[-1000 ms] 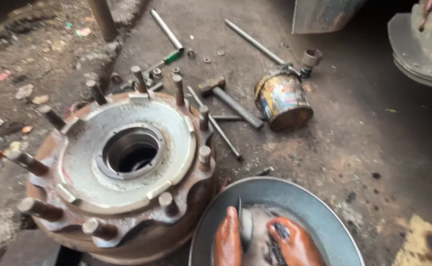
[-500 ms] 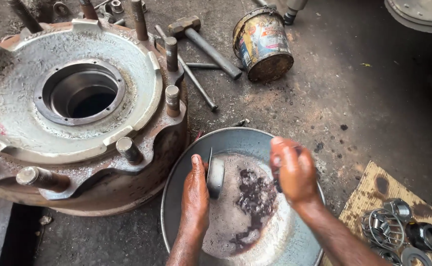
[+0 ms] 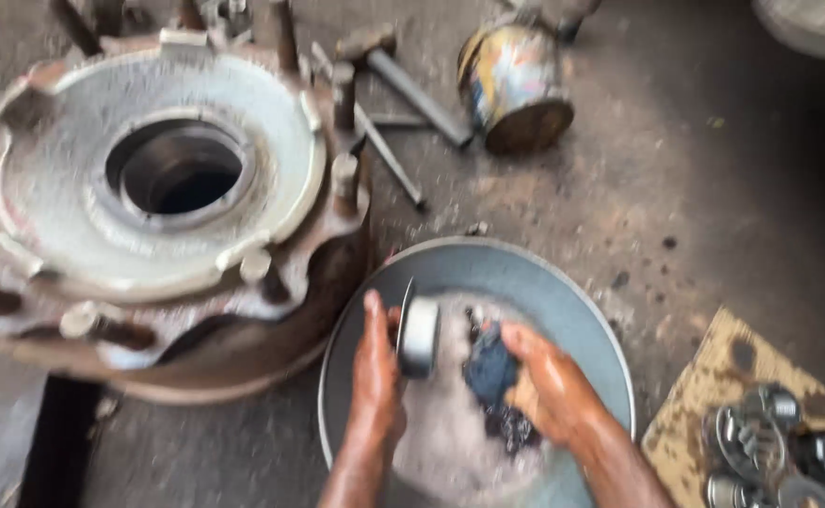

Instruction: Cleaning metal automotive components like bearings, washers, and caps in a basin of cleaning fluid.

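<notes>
A round grey metal basin [image 3: 535,282] sits on the floor in front of me, with greyish liquid in it. My left hand [image 3: 376,367] holds a round metal ring-shaped part [image 3: 419,336] upright over the liquid. My right hand [image 3: 549,390] grips a dark wet rag [image 3: 489,370] just to the right of that part, close to it. Both hands are wet and oily. The picture is blurred, so I cannot tell whether the rag touches the part.
A large rusty wheel hub [image 3: 163,202] with studs stands left of the basin. Behind lie a hammer [image 3: 403,80], metal rods [image 3: 384,150] and a tipped tin can [image 3: 516,89]. Several metal rings and bearings [image 3: 775,442] rest on cardboard [image 3: 713,376] at right.
The view has shifted and come closer. My right hand dropped from the basin's upper right to the middle and now grips the dark rag beside the metal part in my left hand.
</notes>
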